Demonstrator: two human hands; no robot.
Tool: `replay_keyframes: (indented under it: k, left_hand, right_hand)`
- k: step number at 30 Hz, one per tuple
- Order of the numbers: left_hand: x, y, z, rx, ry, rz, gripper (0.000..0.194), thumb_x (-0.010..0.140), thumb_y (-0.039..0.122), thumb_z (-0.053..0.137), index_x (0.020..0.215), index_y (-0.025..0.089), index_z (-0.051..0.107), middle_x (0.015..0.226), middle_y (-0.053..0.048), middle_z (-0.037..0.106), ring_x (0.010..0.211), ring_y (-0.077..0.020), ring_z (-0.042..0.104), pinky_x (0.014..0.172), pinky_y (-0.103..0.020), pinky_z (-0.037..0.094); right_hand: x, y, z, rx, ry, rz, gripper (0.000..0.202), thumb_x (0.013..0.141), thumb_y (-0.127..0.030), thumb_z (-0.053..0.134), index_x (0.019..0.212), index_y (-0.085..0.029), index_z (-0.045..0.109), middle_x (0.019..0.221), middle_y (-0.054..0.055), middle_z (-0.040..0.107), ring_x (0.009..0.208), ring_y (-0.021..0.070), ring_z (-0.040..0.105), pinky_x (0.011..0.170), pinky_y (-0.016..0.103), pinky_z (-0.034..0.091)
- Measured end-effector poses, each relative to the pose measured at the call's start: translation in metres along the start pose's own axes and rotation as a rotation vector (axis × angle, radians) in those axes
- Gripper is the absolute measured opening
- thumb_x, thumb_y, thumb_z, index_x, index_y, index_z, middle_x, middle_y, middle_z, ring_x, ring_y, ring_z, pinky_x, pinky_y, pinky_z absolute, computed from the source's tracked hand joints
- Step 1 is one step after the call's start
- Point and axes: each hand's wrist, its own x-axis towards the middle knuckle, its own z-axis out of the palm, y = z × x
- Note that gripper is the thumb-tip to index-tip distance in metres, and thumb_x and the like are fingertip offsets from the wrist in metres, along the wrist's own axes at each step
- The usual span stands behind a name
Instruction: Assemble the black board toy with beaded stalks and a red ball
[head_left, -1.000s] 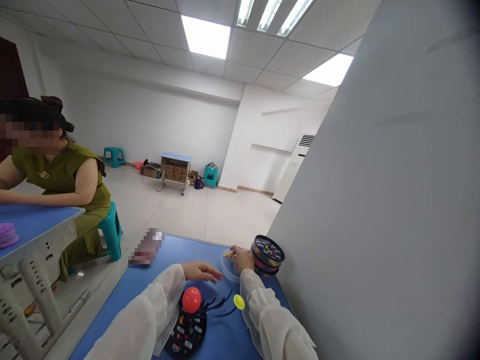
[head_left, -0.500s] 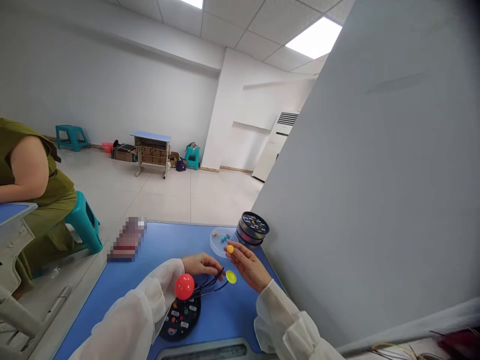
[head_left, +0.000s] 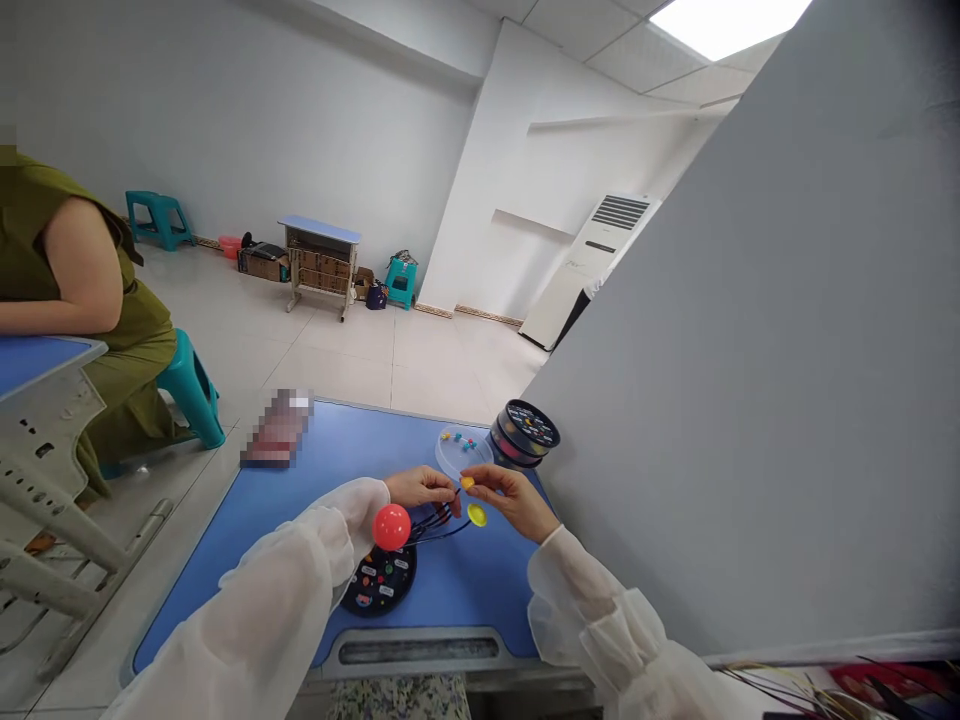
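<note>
My right hand pinches a small orange ball between thumb and fingertips. Close beside it, my left hand is closed on thin black rods, near their ends. The ball is at or very near a rod tip; whether they touch I cannot tell. A larger red ball sits by my left wrist, where the rods come together. One rod carries a yellow disc below my right hand. Under the red ball lies a round black base with colourful printed pictures.
A clear round dish with several small coloured beads stands behind my hands. Next to it, stacked round black tins stand near the grey wall on the right. A blurred-out reddish item lies at the table's left edge. Another person sits at left.
My right hand has brought the orange ball down and in to the rod ends at my left hand. The view has tilted downward, showing more of the table's front edge.
</note>
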Motion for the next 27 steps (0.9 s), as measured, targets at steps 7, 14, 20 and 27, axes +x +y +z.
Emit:
replay_keyframes:
  k: [7, 14, 20, 27]
  left_hand:
    - [-0.001, 0.000, 0.000, -0.006, -0.002, 0.014, 0.039, 0.078, 0.051, 0.062, 0.086, 0.014, 0.068, 0.074, -0.002, 0.069, 0.064, -0.0109, 0.061, 0.069, -0.024, 0.045]
    - [0.000, -0.004, 0.001, -0.014, 0.001, 0.035, 0.035, 0.078, 0.049, 0.064, 0.083, 0.014, 0.067, 0.068, 0.001, 0.063, 0.063, -0.0111, 0.059, 0.068, -0.025, 0.044]
    - [0.000, -0.005, 0.003, -0.024, 0.042, 0.052, 0.032, 0.078, 0.047, 0.064, 0.076, 0.014, 0.065, 0.066, 0.002, 0.061, 0.061, -0.0106, 0.057, 0.067, -0.025, 0.044]
    - [0.001, -0.009, 0.006, -0.037, 0.087, 0.060, 0.034, 0.080, 0.045, 0.063, 0.071, 0.012, 0.062, 0.060, 0.001, 0.059, 0.056, -0.0099, 0.054, 0.065, -0.026, 0.045]
  right_hand:
    - [0.002, -0.009, 0.001, -0.182, -0.033, -0.068, 0.036, 0.074, -0.048, 0.065, 0.093, -0.019, 0.071, 0.085, 0.005, 0.072, 0.078, 0.0201, 0.066, 0.075, 0.034, 0.051]
    - [0.003, -0.019, 0.000, -0.366, -0.071, -0.177, 0.031, 0.079, -0.045, 0.062, 0.095, -0.021, 0.073, 0.088, 0.006, 0.073, 0.082, 0.0211, 0.067, 0.077, 0.034, 0.052]
    - [0.004, -0.027, 0.000, -0.526, -0.117, -0.274, 0.028, 0.084, -0.045, 0.057, 0.093, -0.023, 0.072, 0.086, 0.006, 0.072, 0.079, 0.0193, 0.067, 0.074, 0.031, 0.052]
    - [0.012, -0.038, 0.000, -0.780, -0.212, -0.361, 0.023, 0.087, -0.040, 0.056, 0.088, -0.024, 0.072, 0.083, 0.006, 0.072, 0.073, 0.0173, 0.066, 0.075, 0.030, 0.048]
